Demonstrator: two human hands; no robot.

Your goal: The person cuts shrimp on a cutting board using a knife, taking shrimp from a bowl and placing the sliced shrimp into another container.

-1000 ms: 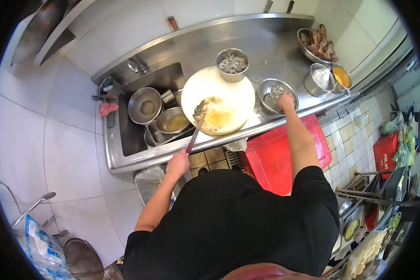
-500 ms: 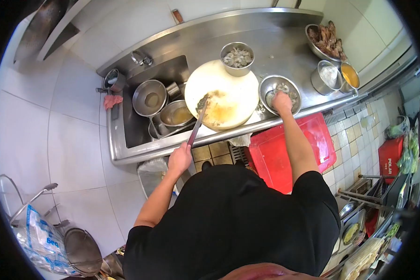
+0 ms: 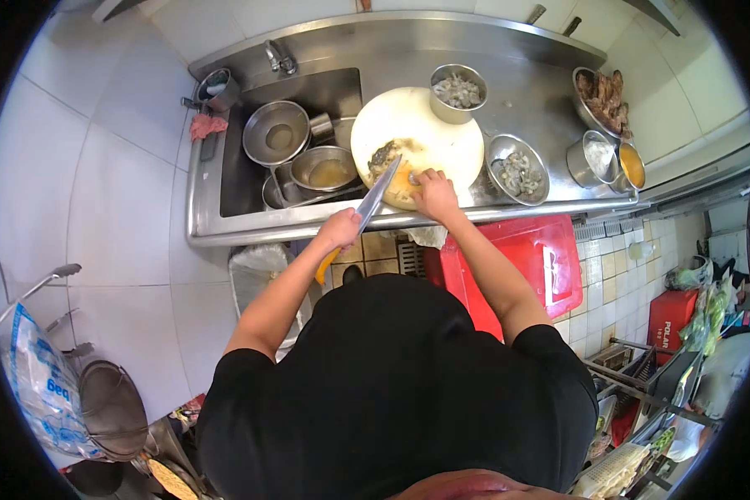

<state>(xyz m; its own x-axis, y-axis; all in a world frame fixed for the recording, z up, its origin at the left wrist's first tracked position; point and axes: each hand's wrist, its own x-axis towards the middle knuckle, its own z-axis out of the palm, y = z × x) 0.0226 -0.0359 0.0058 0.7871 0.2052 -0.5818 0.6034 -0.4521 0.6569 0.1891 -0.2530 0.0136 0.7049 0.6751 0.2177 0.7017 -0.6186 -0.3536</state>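
Note:
My left hand is wrapped round the yellow handle of a knife, its blade angled over the near left of the round white cutting board. Fingers of my right hand pinch a small grey shrimp on the board, right of the blade. Dark scraps lie beside the blade tip. At the board's far edge stands a metal pot of peeled shrimp. Right of the board, a metal bowl holds more shrimp.
The sink on the left holds metal bowls and pans under a faucet. At the counter's right end are a bowl of dark meat, a pot with white contents and one with yellow liquid. A red lid sits below the counter.
My right hand has moved left from the shrimp bowl to the board, with a shrimp in its fingers. The knife has turned, showing its broad blade. The camera view has shifted.

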